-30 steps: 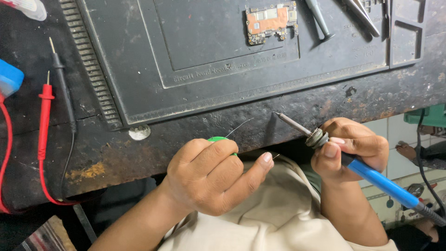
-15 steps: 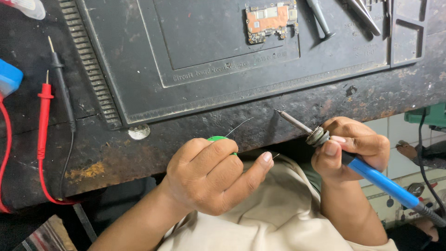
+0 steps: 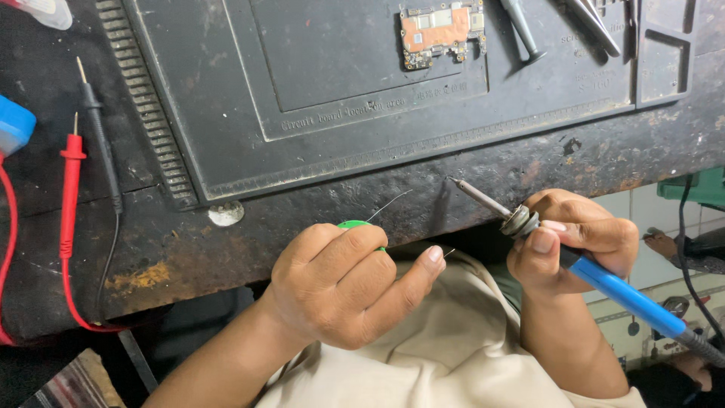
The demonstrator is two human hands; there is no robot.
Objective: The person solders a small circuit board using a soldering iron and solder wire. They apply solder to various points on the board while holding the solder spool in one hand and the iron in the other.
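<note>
My left hand (image 3: 343,291) is closed around a small green solder spool (image 3: 355,225), thin silver wire (image 3: 389,205) sticking up off it at the worn dark bench edge (image 3: 317,211). My right hand (image 3: 578,238) is gripped tight on the blue-handled soldering iron (image 3: 619,291), metal tip aimed up-left, near the wire but apart. An orange circuit board (image 3: 442,30) lies well away on the grey repair mat (image 3: 226,91); the red and black probe leads (image 3: 72,166) sit far left.

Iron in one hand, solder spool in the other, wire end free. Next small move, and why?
Probably bring the soldering iron tip and the loose solder wire end together. The right hand holds the iron by its blue handle, tip pointing left in the air; the left hand holds the green spool, wire sticking up, apart from the tip.
</note>
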